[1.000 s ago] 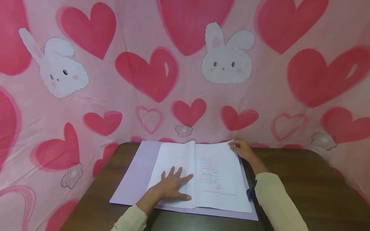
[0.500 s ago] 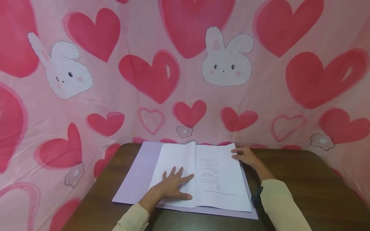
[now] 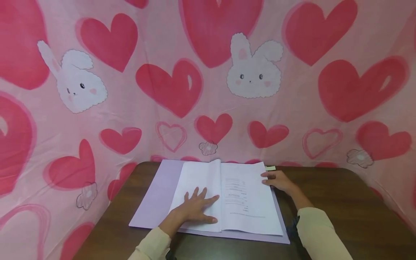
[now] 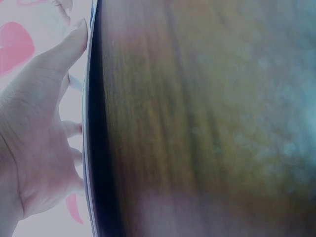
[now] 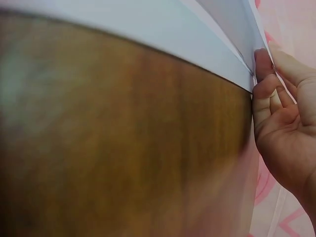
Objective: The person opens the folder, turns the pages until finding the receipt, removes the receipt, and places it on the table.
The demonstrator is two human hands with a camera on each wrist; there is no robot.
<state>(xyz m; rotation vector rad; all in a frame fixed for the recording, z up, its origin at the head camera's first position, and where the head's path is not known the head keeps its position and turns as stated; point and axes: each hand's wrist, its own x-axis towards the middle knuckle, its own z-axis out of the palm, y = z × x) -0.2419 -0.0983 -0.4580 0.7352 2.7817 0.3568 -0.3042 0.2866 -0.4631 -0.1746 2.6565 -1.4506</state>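
An open stack of white papers (image 3: pixel 247 224) lies on a lilac folder (image 3: pixel 152 202), its right page (image 3: pixel 250 191) carrying lines of small print. My left hand (image 3: pixel 193 209) rests on the left page (image 3: pixel 195 173) with fingers spread, close to the centre fold. At the upper right edge of the printed page, my right hand (image 3: pixel 277 180) pinches that page. The right wrist view shows the paper edge (image 5: pixel 270 52) running between the thumb and fingers of the right hand (image 5: pixel 286 128). A small pale yellow-green tab (image 3: pixel 270 168) sticks out beyond the page's top right corner.
The folder lies on a dark brown wooden table (image 3: pixel 338 202) with rounded far corners. Close behind the table hangs a pink cloth (image 3: pixel 214 97) printed with hearts and rabbits. Dark wrist gear (image 3: pixel 294 225) sits at the right sleeve (image 3: pixel 320 231).
My right hand has slid down the right edge of the page, away from its top corner, and the yellow-green tab now shows there. The left hand stays in place on the left page.
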